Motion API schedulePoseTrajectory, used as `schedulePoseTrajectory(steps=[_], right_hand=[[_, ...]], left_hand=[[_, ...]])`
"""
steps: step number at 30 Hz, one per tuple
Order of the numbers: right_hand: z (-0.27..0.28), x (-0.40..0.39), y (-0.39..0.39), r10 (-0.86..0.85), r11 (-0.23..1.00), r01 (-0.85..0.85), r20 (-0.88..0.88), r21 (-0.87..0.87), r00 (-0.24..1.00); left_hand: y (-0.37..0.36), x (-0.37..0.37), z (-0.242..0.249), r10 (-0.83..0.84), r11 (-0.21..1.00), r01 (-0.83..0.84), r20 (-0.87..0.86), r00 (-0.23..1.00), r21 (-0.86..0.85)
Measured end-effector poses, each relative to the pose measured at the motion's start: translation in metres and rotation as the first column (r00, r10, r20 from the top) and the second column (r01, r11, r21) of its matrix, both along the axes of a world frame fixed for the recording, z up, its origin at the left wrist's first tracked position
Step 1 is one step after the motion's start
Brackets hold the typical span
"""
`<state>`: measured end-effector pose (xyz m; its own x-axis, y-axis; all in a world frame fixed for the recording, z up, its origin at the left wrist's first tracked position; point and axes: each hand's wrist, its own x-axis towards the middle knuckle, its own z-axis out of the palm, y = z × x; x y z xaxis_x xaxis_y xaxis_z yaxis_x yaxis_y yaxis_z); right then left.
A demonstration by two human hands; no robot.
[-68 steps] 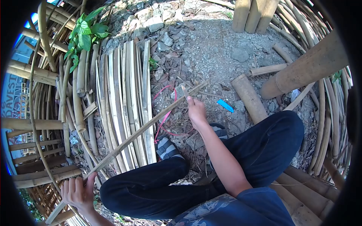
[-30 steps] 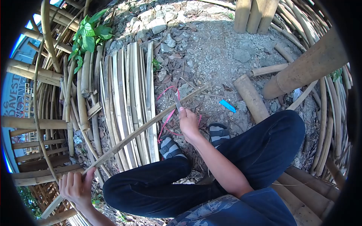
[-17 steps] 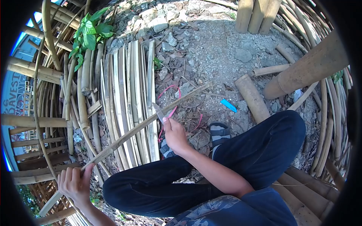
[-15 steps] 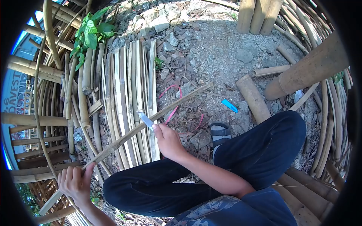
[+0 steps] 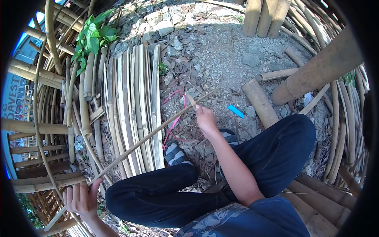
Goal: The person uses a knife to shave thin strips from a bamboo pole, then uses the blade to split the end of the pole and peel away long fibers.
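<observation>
A long bamboo strip (image 5: 152, 133) slants across my view from lower left to upper right. My left hand (image 5: 81, 199) is wrapped round its lower end. In my right hand (image 5: 206, 119) is a small knife; its handle is hidden by my fingers. The knife blade (image 5: 192, 101) lies against the strip near its far end. Under the strip, several split bamboo slats (image 5: 136, 106) lie side by side on the ground. A pink string (image 5: 174, 125) runs loosely beside them. To the right of my right hand lies a slotted blue plastic piece (image 5: 236, 111), possibly a sheath.
Bamboo fencing (image 5: 35, 126) with a leafy plant (image 5: 94, 35) stands at my left. A thick bamboo pole (image 5: 316, 71) leans at the right, near a cut bamboo piece (image 5: 260, 102). My sandalled foot (image 5: 176, 154) rests on stony ground.
My right hand with the knife has slid up and right along the strip toward its far end. The left hand keeps its grip. My left foot has come into view.
</observation>
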<state>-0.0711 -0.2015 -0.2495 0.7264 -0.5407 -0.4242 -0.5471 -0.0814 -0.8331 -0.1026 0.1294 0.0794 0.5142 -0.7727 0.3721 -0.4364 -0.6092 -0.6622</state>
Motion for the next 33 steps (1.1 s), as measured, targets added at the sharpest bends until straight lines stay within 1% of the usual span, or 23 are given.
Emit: schedulePoseTrajectory(steps=[1, 2, 5, 6, 8, 9, 11, 14, 15, 17, 19, 21, 22, 23, 25, 26, 27, 29, 30, 31, 33], right_hand=[[0.012, 0.0, 0.008, 0.003, 1.0, -0.004, 0.039, 0.031, 0.999], [0.025, -0.002, 0.015, 0.021, 1.0, -0.021, 0.017, 0.014, 1.0], [0.046, -0.007, 0.037, 0.05, 0.999, -0.051, 0.04, 0.014, 0.998], [0.061, -0.01, 0.043, 0.048, 0.999, -0.049, 0.041, 0.014, 0.998], [0.091, -0.017, 0.059, 0.095, 0.993, -0.1, 0.074, 0.069, 0.993], [0.095, -0.019, 0.069, 0.106, 0.992, -0.112, 0.096, 0.062, 0.99], [0.111, -0.026, 0.083, 0.167, 0.975, -0.187, 0.158, 0.123, 0.973], [0.155, -0.043, 0.112, 0.339, 0.918, -0.377, 0.248, 0.124, 0.907], [0.16, -0.046, 0.118, 0.365, 0.892, -0.418, 0.27, 0.173, 0.891], [0.159, -0.041, 0.114, 0.358, 0.905, -0.402, 0.265, 0.137, 0.896], [0.131, -0.025, 0.1, 0.142, 0.969, -0.188, 0.264, 0.16, 0.954], [0.089, -0.007, 0.064, 0.015, 0.992, -0.028, 0.103, 0.125, 0.995], [0.053, 0.0, 0.044, -0.02, 0.995, 0.015, 0.046, 0.094, 0.999], [0.027, 0.005, 0.023, -0.063, 0.996, 0.063, -0.011, 0.058, 0.998], [0.022, 0.003, -0.009, -0.092, 0.995, 0.094, -0.096, 0.021, 0.991], [-0.007, 0.008, -0.013, -0.126, 0.986, 0.135, -0.095, 0.097, 0.987], [-0.007, 0.007, -0.012, -0.137, 0.985, 0.146, -0.099, 0.092, 0.986], [-0.005, 0.013, 0.006, -0.076, 0.996, 0.08, -0.081, 0.05, 0.994], [0.013, 0.011, 0.012, -0.037, 0.999, 0.039, -0.086, 0.019, 0.996], [0.023, 0.009, 0.018, -0.033, 0.999, 0.035, -0.085, 0.024, 0.996], [0.038, 0.004, 0.034, 0.051, 0.994, -0.052, 0.009, 0.094, 0.999]], left_hand=[[0.001, 0.001, 0.0, -0.001, 1.0, 0.001, -0.001, 1.0, 0.002], [0.001, 0.002, 0.0, -0.005, 1.0, 0.005, 0.002, 1.0, 0.003], [0.0, 0.005, 0.001, -0.005, 1.0, 0.005, 0.012, 1.0, 0.006], [-0.001, 0.007, 0.0, -0.002, 1.0, 0.002, 0.021, 1.0, 0.005], [-0.002, 0.008, 0.001, -0.003, 1.0, 0.003, 0.024, 1.0, 0.009], [-0.003, 0.01, 0.002, -0.004, 1.0, 0.004, 0.027, 1.0, 0.011], [-0.005, 0.011, 0.002, -0.002, 1.0, 0.001, 0.031, 1.0, 0.006], [-0.006, 0.013, 0.0, 0.013, 1.0, -0.013, 0.02, 1.0, -0.01], [-0.005, 0.013, 0.001, 0.019, 1.0, -0.018, 0.01, 1.0, -0.019], [-0.007, 0.01, 0.003, 0.032, 0.999, -0.032, 0.0, 0.999, -0.021], [-0.008, 0.007, 0.004, 0.041, 0.999, -0.041, -0.015, 0.999, -0.026], [-0.008, 0.005, 0.004, 0.05, 0.998, -0.05, -0.013, 0.999, -0.031], [-0.008, 0.004, 0.005, 0.064, 0.997, -0.065, -0.02, 0.998, -0.032], [-0.01, 0.004, 0.004, 0.072, 0.997, -0.073, -0.028, 0.997, -0.036], [-0.01, 0.003, 0.003, 0.082, 0.996, -0.084, -0.045, 0.996, -0.038], [-0.01, 0.003, 0.003, 0.077, 0.996, -0.079, -0.047, 0.996, -0.039], [-0.011, 0.003, 0.002, 0.075, 0.996, -0.076, -0.046, 0.996, -0.036], [-0.01, 0.004, 0.002, 0.076, 0.996, -0.078, -0.059, 0.995, -0.037], [-0.01, 0.005, 0.003, 0.085, 0.995, -0.088, -0.067, 0.994, -0.036], [-0.011, 0.005, 0.003, 0.09, 0.995, -0.092, -0.065, 0.994, -0.03], [-0.011, 0.007, 0.003, 0.096, 0.995, -0.099, -0.068, 0.993, -0.033]])
